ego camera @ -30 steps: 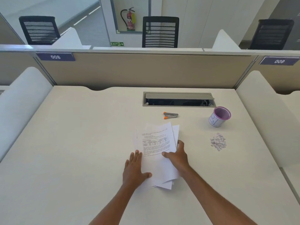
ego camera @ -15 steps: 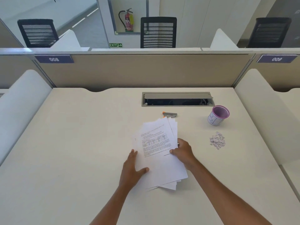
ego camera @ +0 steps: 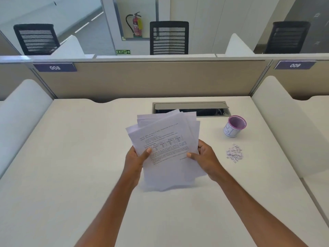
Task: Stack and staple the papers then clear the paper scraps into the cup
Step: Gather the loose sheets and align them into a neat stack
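Gripping the papers (ego camera: 165, 148) at both side edges, our left hand (ego camera: 136, 159) and right hand (ego camera: 206, 157) hold the uneven sheaf tilted above the desk (ego camera: 71, 166), thumbs pressed on the printed top sheet. Paper scraps (ego camera: 234, 153) lie near the purple-rimmed cup (ego camera: 234, 126), right of the sheaf.

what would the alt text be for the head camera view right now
Both hands, left hand and right hand, hold an uneven sheaf of printed papers tilted up over a pale desk. To the right sit a purple-rimmed cup and a small pile of paper scraps.
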`<state>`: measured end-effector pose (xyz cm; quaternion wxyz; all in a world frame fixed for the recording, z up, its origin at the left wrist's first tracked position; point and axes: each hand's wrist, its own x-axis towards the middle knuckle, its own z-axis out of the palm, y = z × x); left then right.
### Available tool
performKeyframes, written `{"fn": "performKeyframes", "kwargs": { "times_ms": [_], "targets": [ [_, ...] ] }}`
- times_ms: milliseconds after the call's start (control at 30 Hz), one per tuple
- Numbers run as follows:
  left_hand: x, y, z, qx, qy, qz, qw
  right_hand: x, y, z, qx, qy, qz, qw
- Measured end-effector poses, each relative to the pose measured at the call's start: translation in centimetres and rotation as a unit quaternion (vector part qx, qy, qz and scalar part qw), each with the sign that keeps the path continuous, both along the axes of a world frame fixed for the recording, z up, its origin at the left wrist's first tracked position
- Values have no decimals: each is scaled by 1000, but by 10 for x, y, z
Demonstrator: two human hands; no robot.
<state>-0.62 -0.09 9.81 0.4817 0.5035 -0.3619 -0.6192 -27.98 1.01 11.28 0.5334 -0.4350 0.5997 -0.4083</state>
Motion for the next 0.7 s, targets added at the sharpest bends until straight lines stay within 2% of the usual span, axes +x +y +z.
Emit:
{"fn": "performKeyframes", "kwargs": {
  "times_ms": [167,433,600,700],
  "targets": [
    [-3,-5,22,-48,-30,18,998,-2,-5,8,-39,3,-36,999],
    [-10,2,20,-56,-92,14,994,-2,-4,0,-34,6,-82,996],
    [-17,8,10,-39,-91,-8,995,4,3,-9,-29,-14,-91,995],
    [-27,12,8,-26,-77,13,997,11,6,-9,-30,-23,-99,994]
  ]
}}
